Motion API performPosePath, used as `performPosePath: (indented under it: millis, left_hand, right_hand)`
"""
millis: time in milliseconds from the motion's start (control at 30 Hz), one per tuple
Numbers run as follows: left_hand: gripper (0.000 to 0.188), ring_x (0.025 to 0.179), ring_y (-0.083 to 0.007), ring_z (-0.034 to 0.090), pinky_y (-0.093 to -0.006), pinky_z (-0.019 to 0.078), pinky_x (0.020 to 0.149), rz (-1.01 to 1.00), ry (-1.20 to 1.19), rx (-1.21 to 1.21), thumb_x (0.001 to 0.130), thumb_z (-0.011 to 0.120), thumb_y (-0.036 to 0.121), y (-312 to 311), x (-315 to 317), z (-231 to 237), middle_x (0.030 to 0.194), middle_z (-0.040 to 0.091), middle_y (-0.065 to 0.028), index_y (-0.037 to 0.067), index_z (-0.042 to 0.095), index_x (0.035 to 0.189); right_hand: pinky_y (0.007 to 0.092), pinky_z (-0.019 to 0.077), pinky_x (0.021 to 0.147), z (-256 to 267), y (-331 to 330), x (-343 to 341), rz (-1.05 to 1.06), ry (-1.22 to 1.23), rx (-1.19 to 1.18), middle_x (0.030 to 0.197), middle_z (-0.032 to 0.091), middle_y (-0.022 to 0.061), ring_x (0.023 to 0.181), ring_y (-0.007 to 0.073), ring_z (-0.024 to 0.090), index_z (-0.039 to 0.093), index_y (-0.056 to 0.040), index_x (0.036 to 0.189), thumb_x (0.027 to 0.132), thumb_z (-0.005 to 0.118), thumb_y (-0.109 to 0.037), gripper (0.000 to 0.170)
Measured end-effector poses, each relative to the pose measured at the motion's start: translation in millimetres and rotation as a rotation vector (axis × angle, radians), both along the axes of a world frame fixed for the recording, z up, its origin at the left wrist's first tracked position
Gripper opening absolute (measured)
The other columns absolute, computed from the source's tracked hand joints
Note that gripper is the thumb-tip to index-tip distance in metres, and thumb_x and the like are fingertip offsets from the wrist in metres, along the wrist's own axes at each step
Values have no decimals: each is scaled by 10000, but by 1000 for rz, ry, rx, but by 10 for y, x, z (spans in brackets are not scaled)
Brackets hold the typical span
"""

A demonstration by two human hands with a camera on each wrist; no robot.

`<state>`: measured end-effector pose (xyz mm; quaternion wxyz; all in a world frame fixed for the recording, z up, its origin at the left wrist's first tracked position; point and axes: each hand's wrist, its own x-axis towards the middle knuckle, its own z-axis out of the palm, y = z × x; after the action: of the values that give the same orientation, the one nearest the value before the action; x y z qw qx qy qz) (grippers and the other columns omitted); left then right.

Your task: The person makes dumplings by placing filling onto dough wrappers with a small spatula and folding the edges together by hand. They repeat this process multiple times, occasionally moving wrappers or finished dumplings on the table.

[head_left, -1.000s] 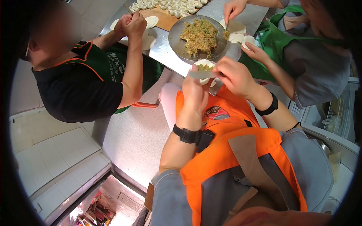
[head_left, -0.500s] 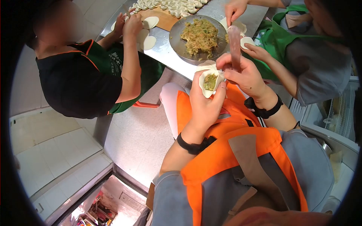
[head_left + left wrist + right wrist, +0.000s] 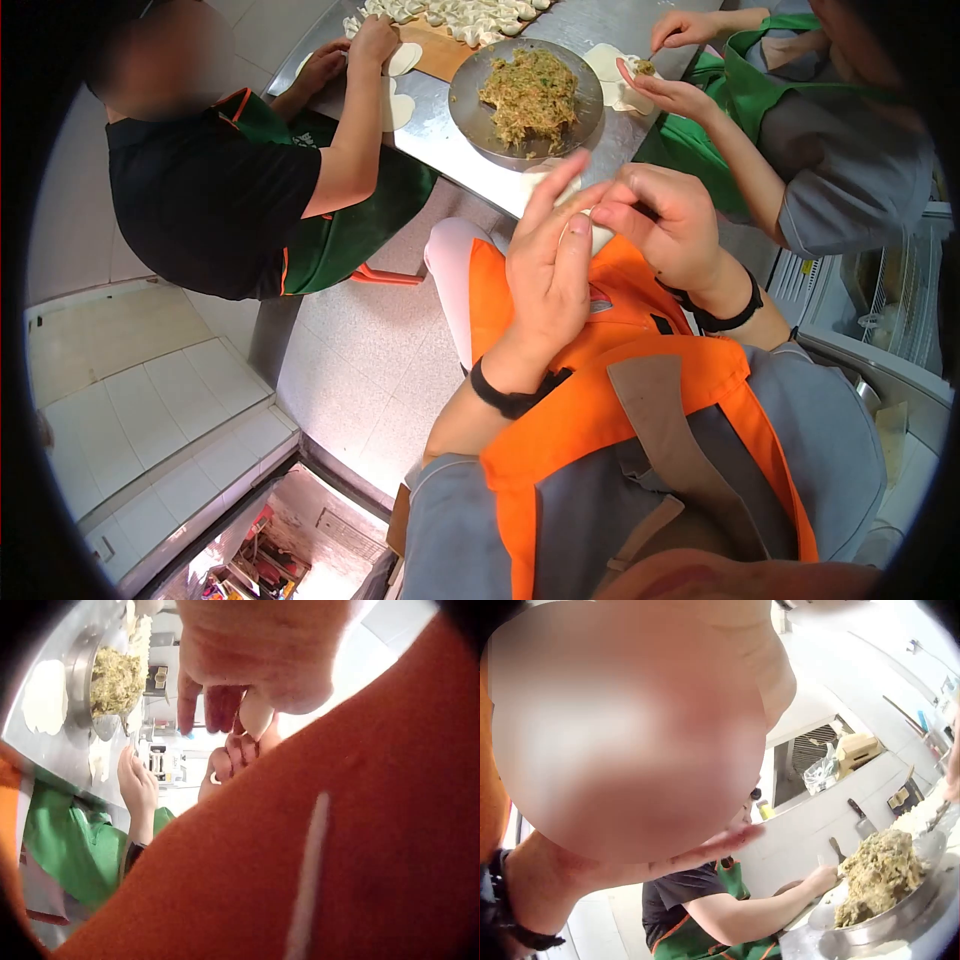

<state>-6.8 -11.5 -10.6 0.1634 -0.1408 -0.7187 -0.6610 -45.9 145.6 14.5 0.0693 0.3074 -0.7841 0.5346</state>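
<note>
A white dough dumpling (image 3: 600,236) is between my two hands in the head view, its filling hidden. My left hand (image 3: 548,275) holds it with the thumb against its near side, while the index finger extends away. At the right of the dough, my right hand (image 3: 668,215) pinches the edge between thumb and curled fingers. Part of the pale dumpling (image 3: 257,714) shows below the left palm in the left wrist view, with the right hand's fingers (image 3: 240,754) just under it. A blur covers much of the right wrist view.
A round metal pan (image 3: 470,120) of chopped filling (image 3: 530,95) stands on the steel table (image 3: 440,150). Rows of dumplings (image 3: 480,20) lie behind it on a board. Wrappers (image 3: 397,112) lie left of the pan. People in green aprons work at left and right.
My right hand has brought its fingers to the wrapper's edge, and the filling is now covered. The flat spatula it held upright no longer shows. The person at right has raised a wrapper-holding hand.
</note>
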Motion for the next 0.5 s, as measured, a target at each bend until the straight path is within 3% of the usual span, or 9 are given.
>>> performPosePath:
  millis: [33,133,233,333,367,500]
  left_hand:
    - [286,1016,-255,645,-331,486,878,-60,-32,12,985,437,112,-19,0,19,1070,642,-174,-32,647,1117]
    - [334,760,-204,682,-286,518,711,-254,-435,254,1024,380,143,-68,80,181,890,670,-143,-59,639,1086]
    - [378,593,-151,644,-246,494,595,-425,-435,379,1044,339,167,-159,81,336,802,660,-105,-70,632,1029]
    - [380,543,-136,614,-240,485,576,-486,-396,423,1046,328,170,-189,127,440,793,650,-92,-55,628,983]
    - [354,569,-152,603,-264,474,581,-481,-482,429,1034,349,173,-202,143,515,773,640,-88,-47,615,952]
    - [327,633,-172,590,-301,455,596,-292,-348,299,1015,380,184,-151,185,335,759,630,-103,-49,603,957]
  right_hand:
    - [275,426,563,39,20,-1,3,101,71,723,585,47,619,115,532,638,-4,857,853,694,-75,90]
    - [284,435,585,100,83,-42,77,108,106,729,567,85,630,184,557,638,-4,881,833,699,-70,101]
    - [322,439,603,233,-65,-15,90,-109,-71,738,545,129,662,257,559,632,-1,929,839,680,-123,159]
    - [357,437,615,136,-108,-77,314,-34,-99,748,531,156,685,289,548,620,8,1002,849,654,-190,252]
    - [395,437,601,82,-129,-81,312,54,-87,740,524,158,665,332,537,596,14,985,863,589,-195,242]
    - [422,435,577,57,-193,-19,235,122,-19,744,534,165,648,361,538,563,4,909,854,557,-182,194]
